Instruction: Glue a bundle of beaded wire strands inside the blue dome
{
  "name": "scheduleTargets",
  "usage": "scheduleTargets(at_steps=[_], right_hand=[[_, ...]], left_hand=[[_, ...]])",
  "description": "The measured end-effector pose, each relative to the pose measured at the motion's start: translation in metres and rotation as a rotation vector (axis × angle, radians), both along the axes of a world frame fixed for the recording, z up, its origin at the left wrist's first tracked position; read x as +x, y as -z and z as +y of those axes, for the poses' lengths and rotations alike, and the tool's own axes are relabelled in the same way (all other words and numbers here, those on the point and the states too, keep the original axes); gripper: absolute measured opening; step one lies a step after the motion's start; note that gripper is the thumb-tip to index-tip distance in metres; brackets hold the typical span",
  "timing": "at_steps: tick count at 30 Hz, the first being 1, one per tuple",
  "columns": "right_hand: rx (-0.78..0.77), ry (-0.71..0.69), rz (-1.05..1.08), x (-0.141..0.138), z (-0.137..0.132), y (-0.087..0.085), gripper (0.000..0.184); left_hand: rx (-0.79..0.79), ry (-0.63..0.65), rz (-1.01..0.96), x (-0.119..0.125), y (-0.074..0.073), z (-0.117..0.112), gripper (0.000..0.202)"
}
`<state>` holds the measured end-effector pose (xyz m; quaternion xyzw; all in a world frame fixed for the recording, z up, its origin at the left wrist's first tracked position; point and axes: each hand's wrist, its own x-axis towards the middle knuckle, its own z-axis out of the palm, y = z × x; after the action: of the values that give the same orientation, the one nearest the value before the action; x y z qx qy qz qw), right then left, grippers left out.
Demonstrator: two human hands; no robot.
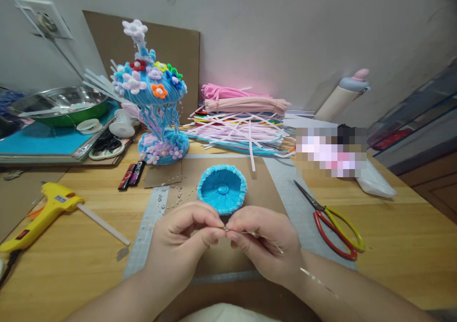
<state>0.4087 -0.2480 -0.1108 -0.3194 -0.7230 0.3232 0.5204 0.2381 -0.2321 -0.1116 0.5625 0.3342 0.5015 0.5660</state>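
My left hand (189, 234) and my right hand (266, 238) meet in front of me, each closed in a pinch, fingertips nearly touching. A tiny shiny piece (225, 228) shows between the fingertips; its kind is too small to tell. From my right hand a thin shiny thread (317, 281) trails across the wrist. Just beyond my fingers sits a blue fuzzy bowl-shaped piece (222, 184), its hollow side toward me with a round centre. Small clear beads (178, 196) lie scattered left of it on the brown cardboard (217, 265).
At the left lies a yellow glue gun (53, 207). Scissors with red and yellow handles (332, 226) rest at the right. Behind stand a blue pipe-cleaner jellyfish (153, 93) with flowers, piled pipe cleaners (246, 107), a metal bowl (67, 105) and a tilted bottle (339, 95).
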Motion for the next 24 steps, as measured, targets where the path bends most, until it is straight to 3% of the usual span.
scheduleTargets(at_steps=[7,15,18,24], right_hand=[[-0.042,0.043,0.037,-0.002,-0.007,0.005,0.012],[-0.333,0.021,0.241,-0.006,-0.003,0.004,0.004],[-0.395,0.047,0.294,-0.005,0.001,0.002,0.012],[-0.536,-0.081,0.418,-0.009,0.005,0.002,0.009]], left_hand=[[0.021,-0.017,0.045,0.001,-0.001,-0.002,0.008],[0.007,-0.067,0.089,0.000,0.001,0.002,0.007],[0.017,-0.107,0.141,0.000,0.001,0.004,0.008],[-0.071,-0.102,0.164,0.002,0.001,0.007,0.006]])
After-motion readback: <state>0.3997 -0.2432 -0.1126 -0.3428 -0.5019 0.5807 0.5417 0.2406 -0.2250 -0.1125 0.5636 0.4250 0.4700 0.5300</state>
